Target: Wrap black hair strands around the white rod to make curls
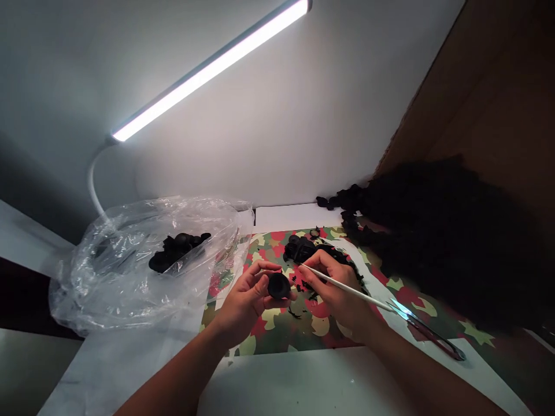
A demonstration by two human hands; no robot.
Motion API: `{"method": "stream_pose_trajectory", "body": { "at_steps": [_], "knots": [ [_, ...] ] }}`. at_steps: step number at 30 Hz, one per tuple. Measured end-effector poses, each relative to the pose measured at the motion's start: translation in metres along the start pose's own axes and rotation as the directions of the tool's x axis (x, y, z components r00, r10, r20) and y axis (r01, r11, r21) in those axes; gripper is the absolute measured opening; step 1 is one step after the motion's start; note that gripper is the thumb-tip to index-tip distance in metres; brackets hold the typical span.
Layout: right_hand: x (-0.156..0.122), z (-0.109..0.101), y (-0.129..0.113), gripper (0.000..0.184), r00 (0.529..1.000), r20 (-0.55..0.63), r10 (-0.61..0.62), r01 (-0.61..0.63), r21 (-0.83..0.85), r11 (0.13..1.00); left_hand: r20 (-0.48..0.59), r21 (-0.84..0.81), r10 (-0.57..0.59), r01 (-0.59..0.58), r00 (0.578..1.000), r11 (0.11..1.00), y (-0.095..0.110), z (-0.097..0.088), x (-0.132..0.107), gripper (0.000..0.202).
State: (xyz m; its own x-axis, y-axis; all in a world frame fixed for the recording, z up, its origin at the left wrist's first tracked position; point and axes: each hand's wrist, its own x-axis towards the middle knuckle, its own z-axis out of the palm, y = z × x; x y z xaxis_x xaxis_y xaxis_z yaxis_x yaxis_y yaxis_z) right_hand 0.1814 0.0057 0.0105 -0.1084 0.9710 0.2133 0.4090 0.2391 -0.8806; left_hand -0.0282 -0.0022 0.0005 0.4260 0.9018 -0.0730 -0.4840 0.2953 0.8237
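Between the fingers and thumb of my left hand (249, 300) is a small round black cup-shaped piece (278, 285), its hollow side turned toward me. My right hand (332, 283) grips a thin white pen-like tool (347, 288) near its front end. The tool's tip points left, a little above and to the right of the round piece, and looks apart from it. Just beyond my hands, a cluster of black pieces (299, 248) lies on a camouflage-patterned mat (277, 332). Black scraps (295, 313) are scattered on the mat beneath.
On the left, a clear plastic bag (130, 300) has black rounded pieces (176, 251) on it or in it. A large black heap (451, 242) fills the right side by a brown board. A shiny metal tool (427, 329) lies near my right forearm. A lit lamp (212, 72) hangs above.
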Motion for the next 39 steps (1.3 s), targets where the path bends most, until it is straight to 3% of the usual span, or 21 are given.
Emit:
{"method": "stream_pose_trajectory", "body": {
  "at_steps": [5,8,14,16,21,23,25,28,30,34,39],
  "knots": [
    [0.001,-0.002,0.006,0.029,0.997,0.006,0.075,-0.075,0.085,0.994,-0.024,-0.041,0.001,-0.002,1.000,0.999,-0.001,-0.001,0.002,0.026],
    [0.001,-0.002,0.004,0.028,0.998,0.023,0.054,-0.056,0.098,0.994,-0.029,-0.055,0.004,-0.005,1.000,0.998,0.000,0.000,0.002,0.027],
    [-0.004,0.002,-0.004,0.023,0.969,-0.041,-0.244,0.247,0.107,0.963,-0.071,-0.070,-0.037,0.032,0.997,0.997,0.001,0.001,0.004,0.032],
    [-0.006,0.005,-0.004,0.021,0.958,0.032,-0.284,0.272,0.202,0.941,-0.097,-0.064,-0.049,0.043,0.994,0.997,0.000,0.000,0.005,0.033],
    [-0.008,0.011,-0.003,0.021,0.949,0.204,-0.242,0.157,0.360,0.920,-0.119,-0.006,-0.062,0.062,0.991,0.998,-0.007,-0.003,0.007,0.043],
    [-0.007,0.014,-0.003,0.025,0.966,0.185,-0.180,0.099,0.378,0.920,-0.140,0.063,0.014,-0.006,0.990,0.998,-0.009,-0.004,0.006,0.045],
    [-0.007,0.015,-0.005,0.028,0.984,0.143,-0.106,0.040,0.401,0.915,-0.147,0.217,0.167,-0.133,0.975,0.967,-0.010,-0.003,0.005,0.046],
    [-0.007,0.017,-0.006,0.029,0.989,0.136,-0.056,-0.007,0.426,0.905,-0.114,0.514,0.334,-0.232,0.936,0.826,-0.010,0.000,0.002,0.056],
    [-0.008,0.019,-0.004,0.028,0.984,0.156,-0.080,0.006,0.422,0.907,-0.121,0.627,0.384,-0.229,0.915,0.745,-0.010,0.001,0.001,0.045],
    [-0.011,0.021,0.000,0.025,0.986,0.155,-0.064,-0.010,0.433,0.902,-0.126,0.652,0.462,-0.277,0.878,0.706,-0.006,0.002,-0.001,0.029],
    [-0.010,0.021,-0.006,0.023,0.990,0.144,0.005,-0.082,0.535,0.841,-0.008,0.671,0.515,-0.377,0.857,0.638,0.003,-0.002,-0.002,0.029]
  ]
}}
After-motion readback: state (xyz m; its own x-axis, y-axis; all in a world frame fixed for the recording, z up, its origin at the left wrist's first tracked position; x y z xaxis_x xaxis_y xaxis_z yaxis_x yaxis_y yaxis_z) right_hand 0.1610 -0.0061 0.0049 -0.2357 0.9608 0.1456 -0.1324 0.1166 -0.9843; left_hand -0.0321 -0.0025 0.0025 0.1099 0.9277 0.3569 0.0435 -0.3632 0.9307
